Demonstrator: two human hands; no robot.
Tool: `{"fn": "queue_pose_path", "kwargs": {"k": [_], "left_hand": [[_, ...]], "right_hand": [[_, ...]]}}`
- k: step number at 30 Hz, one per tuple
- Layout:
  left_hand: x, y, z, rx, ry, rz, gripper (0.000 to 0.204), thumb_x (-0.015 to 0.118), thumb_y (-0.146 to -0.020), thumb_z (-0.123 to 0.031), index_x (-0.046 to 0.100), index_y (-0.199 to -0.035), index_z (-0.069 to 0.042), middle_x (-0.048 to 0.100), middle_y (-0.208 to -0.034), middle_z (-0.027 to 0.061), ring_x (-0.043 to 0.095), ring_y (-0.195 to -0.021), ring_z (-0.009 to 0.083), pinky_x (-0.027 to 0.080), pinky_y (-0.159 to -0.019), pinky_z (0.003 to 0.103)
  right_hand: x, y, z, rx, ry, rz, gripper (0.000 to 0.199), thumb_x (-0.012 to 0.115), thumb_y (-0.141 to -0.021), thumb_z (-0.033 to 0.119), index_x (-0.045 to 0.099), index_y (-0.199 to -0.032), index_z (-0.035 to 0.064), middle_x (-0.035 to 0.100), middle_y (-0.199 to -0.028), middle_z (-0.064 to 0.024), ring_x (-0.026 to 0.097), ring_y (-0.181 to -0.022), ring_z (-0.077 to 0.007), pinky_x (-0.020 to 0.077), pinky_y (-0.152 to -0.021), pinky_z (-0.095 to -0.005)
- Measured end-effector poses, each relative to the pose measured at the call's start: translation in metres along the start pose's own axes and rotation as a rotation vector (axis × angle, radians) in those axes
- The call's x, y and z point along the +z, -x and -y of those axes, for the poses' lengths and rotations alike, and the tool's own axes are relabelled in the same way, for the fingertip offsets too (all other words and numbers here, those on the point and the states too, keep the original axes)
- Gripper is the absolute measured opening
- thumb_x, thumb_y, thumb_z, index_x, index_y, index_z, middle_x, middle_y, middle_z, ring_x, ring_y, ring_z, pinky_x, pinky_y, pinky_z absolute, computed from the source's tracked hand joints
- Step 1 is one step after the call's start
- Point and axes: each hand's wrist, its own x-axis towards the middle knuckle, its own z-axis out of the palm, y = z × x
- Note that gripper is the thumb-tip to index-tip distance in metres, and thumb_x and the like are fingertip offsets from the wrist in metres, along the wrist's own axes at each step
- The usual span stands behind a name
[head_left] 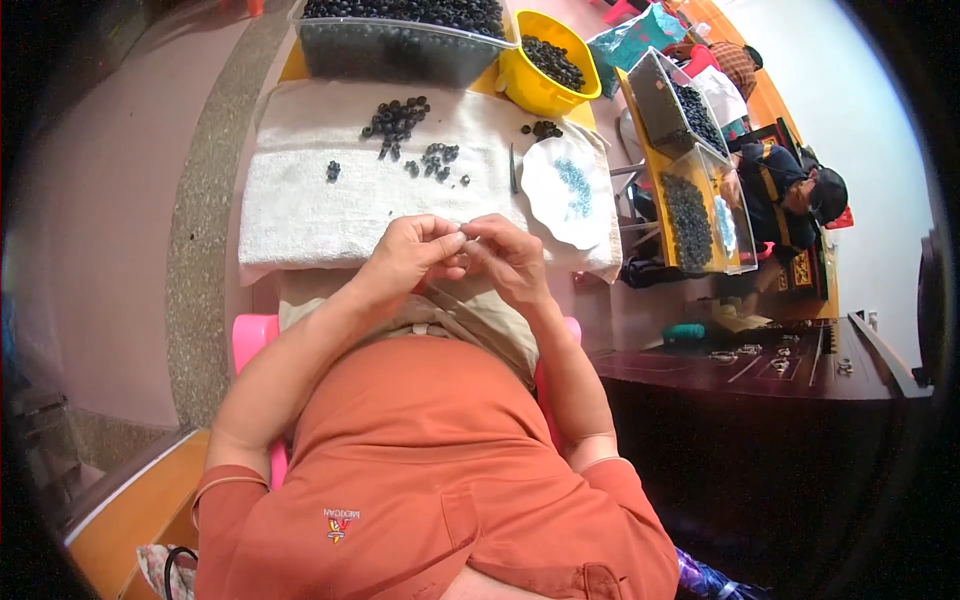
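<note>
Whatever sits pinched between left hand (410, 252) and right hand (512, 258) is too small to make out; fingertips cover it. Clear tub of dark beads (400, 40) is cut off by the top edge. Thin dark tool (513, 168) beside the white plate (566, 192): kind unclear. Blue bits on that plate too fine to identify. Tabletop (292, 66) mostly hidden under the white towel (300, 200).

Yellow table (293, 66) — white towel (300, 200), clear bin (400, 45), yellow bowl (540, 85), white plate (565, 195)
</note>
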Motion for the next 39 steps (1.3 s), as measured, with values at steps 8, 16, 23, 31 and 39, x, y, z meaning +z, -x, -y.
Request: {"fn": "queue_pose_path", "kwargs": {"k": [8, 16, 23, 31, 39], "left_hand": [[-0.002, -0.002, 0.005, -0.015, 0.084, 0.036, 0.016, 0.061, -0.097, -0.017, 0.063, -0.104, -0.002, 0.066, -0.091, 0.0026, 0.064, -0.076, 0.0097, 0.056, -0.069, 0.023], [0.0, 0.0, -0.002, -0.036, 0.032, -0.065, 0.013, 0.066, -0.093, -0.015, 0.064, -0.098, -0.003, 0.066, -0.091, 0.0036, 0.063, -0.076, 0.0092, 0.055, -0.067, 0.022], [-0.003, -0.001, 0.001, -0.026, 0.012, -0.093, 0.014, 0.067, -0.092, -0.011, 0.064, -0.102, -0.002, 0.067, -0.09, 0.0045, 0.065, -0.078, 0.0103, 0.055, -0.067, 0.022], [0.0, 0.0, 0.001, 0.043, 0.02, -0.076, 0.017, 0.067, -0.09, -0.005, 0.062, -0.105, 0.001, 0.067, -0.093, 0.0072, 0.066, -0.08, 0.0123, 0.057, -0.072, 0.024], [-0.001, -0.001, 0.0, 0.003, -0.028, -0.011, 0.021, 0.069, -0.087, -0.003, 0.058, -0.104, 0.002, 0.065, -0.093, 0.0099, 0.066, -0.082, 0.0144, 0.059, -0.072, 0.024]], "right_hand": [[0.005, 0.005, -0.007, -0.013, 0.003, -0.061, 0.011, 0.058, -0.094, -0.002, 0.062, -0.105, -0.0036, 0.061, -0.099, -0.006, 0.065, -0.083, -0.0111, 0.0559, -0.071, -0.0228], [0.004, 0.003, 0.002, 0.085, -0.196, -0.178, 0.008, 0.059, -0.094, 0.0, 0.063, -0.1, -0.0044, 0.062, -0.091, -0.0043, 0.06, -0.073, -0.0087, 0.0579, -0.068, -0.0248], [-0.007, 0.002, 0.001, 0.135, -0.116, -0.204, 0.013, 0.062, -0.095, 0.007, 0.064, -0.101, -0.0051, 0.06, -0.084, -0.003, 0.059, -0.073, -0.0085, 0.0595, -0.068, -0.0262], [-0.007, 0.001, 0.001, 0.171, -0.252, -0.131, 0.014, 0.063, -0.094, 0.007, 0.064, -0.1, -0.0056, 0.061, -0.086, -0.0028, 0.062, -0.076, -0.0098, 0.0584, -0.07, -0.0246], [-0.014, 0.002, -0.002, 0.214, -0.173, 0.009, 0.009, 0.064, -0.092, 0.002, 0.066, -0.096, -0.0054, 0.065, -0.092, -0.0057, 0.065, -0.081, -0.0113, 0.0562, -0.071, -0.0236]]}}
